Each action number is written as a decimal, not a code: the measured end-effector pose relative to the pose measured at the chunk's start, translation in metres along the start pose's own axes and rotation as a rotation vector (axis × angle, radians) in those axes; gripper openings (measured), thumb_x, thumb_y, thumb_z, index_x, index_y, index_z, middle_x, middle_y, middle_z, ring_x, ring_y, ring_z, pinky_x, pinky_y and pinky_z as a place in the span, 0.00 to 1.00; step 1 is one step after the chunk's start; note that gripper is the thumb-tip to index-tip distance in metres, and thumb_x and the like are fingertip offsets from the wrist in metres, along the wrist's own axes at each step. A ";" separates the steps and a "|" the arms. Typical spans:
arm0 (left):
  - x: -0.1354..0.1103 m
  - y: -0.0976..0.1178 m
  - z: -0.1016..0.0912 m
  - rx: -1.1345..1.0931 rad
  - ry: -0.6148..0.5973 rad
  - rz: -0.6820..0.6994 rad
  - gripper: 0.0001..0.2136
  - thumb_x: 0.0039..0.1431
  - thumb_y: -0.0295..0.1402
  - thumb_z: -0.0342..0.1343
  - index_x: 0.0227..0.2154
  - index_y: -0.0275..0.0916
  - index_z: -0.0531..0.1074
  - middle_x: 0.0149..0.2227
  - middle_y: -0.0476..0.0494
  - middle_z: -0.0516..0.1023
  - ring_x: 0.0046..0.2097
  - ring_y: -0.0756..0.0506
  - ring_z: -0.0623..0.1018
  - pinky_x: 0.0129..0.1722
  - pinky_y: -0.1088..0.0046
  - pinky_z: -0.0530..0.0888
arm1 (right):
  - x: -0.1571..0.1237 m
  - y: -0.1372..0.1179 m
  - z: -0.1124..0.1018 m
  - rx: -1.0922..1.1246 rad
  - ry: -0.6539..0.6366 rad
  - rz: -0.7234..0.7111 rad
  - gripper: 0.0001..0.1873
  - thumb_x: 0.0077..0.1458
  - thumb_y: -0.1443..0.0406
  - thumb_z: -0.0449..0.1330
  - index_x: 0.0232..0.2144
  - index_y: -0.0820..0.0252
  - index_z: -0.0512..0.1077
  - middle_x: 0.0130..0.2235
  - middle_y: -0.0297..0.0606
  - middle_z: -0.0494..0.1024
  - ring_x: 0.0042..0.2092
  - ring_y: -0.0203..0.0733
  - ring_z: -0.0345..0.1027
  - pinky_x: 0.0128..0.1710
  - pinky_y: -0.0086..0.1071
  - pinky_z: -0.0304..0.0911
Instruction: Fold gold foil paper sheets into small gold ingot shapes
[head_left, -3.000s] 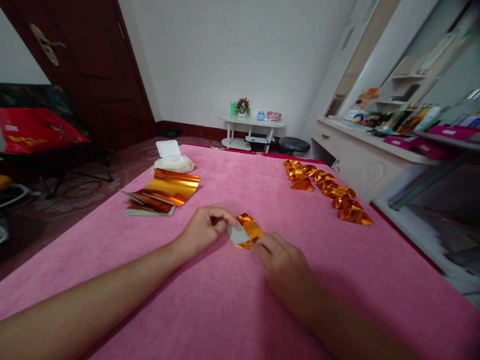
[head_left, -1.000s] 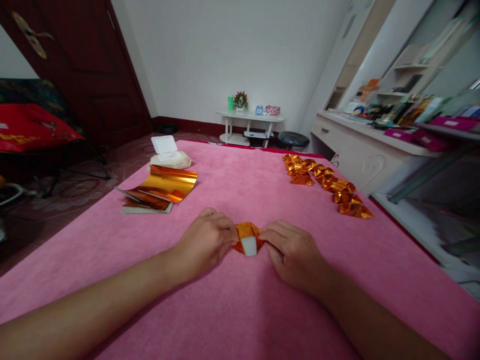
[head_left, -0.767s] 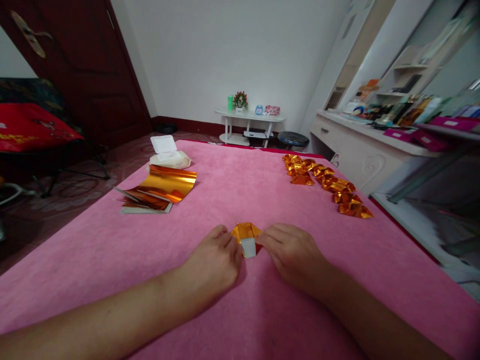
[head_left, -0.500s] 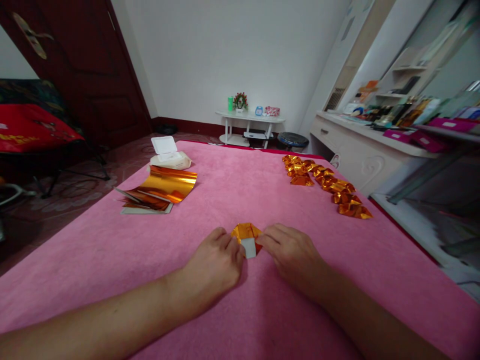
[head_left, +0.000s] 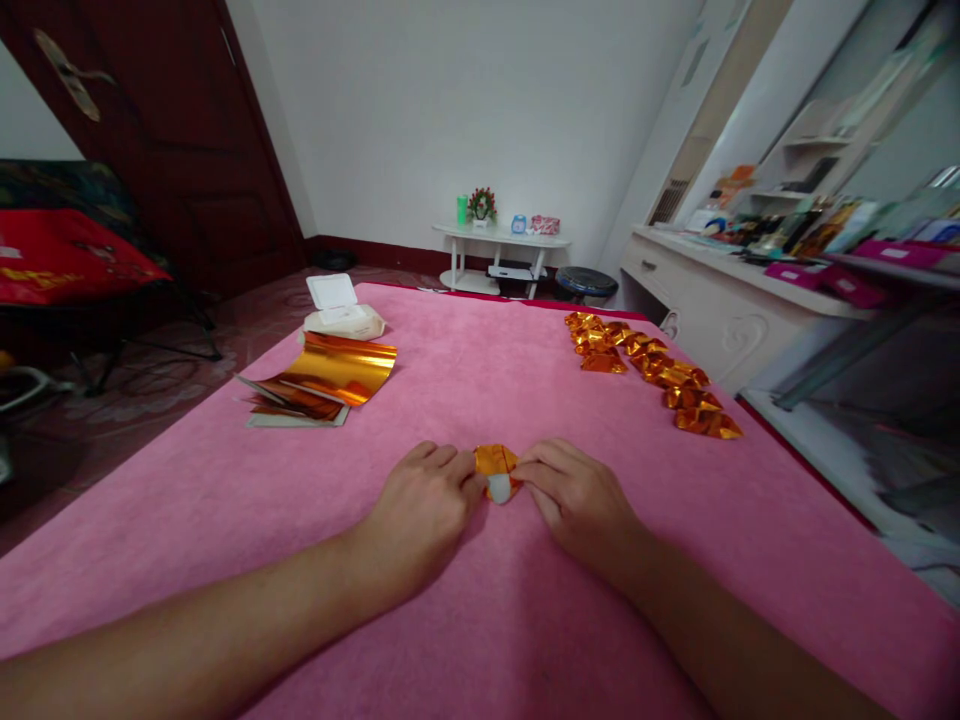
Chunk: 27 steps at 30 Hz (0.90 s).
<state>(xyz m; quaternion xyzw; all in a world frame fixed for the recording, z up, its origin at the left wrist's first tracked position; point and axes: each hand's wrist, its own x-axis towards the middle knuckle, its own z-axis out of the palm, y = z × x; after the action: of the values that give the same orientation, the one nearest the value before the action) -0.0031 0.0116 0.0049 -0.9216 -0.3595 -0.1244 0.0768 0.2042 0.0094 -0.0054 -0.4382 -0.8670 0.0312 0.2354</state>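
A small folded piece of gold foil paper (head_left: 495, 460), with a pale patch of its underside showing at the near edge, is held low over the pink cloth (head_left: 480, 380). My left hand (head_left: 429, 505) pinches its left side, fingers closed. On its right side my right hand (head_left: 581, 495) grips it between thumb and fingertips. The fingers hide both side edges of the paper. A stack of gold foil sheets (head_left: 349, 368) lies at the left, its top sheet curling up. Several folded gold foil pieces (head_left: 671, 372) sit in rows at the right.
An opened white packet (head_left: 345, 320) stands behind the foil stack. Past the far edge of the cloth are a round stool (head_left: 586, 280) and a small white table (head_left: 495, 236). A white dresser (head_left: 720, 300) crowded with bottles runs along the right.
The foil paper has become narrower and more rounded between my hands, and less of its pale patch shows. Both hands have shifted slightly away from me.
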 end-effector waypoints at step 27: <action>0.002 -0.021 0.012 -0.670 0.046 -0.336 0.09 0.58 0.32 0.52 0.24 0.37 0.72 0.28 0.47 0.73 0.30 0.50 0.71 0.31 0.75 0.67 | 0.004 -0.013 0.009 0.308 0.097 0.504 0.03 0.49 0.66 0.59 0.27 0.55 0.74 0.27 0.31 0.77 0.28 0.36 0.69 0.27 0.28 0.59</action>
<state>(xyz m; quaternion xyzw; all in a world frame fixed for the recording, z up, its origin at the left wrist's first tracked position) -0.0142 0.0304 -0.0046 -0.8209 -0.4431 -0.2667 -0.2422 0.1885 0.0056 -0.0089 -0.5998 -0.7036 0.1987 0.3250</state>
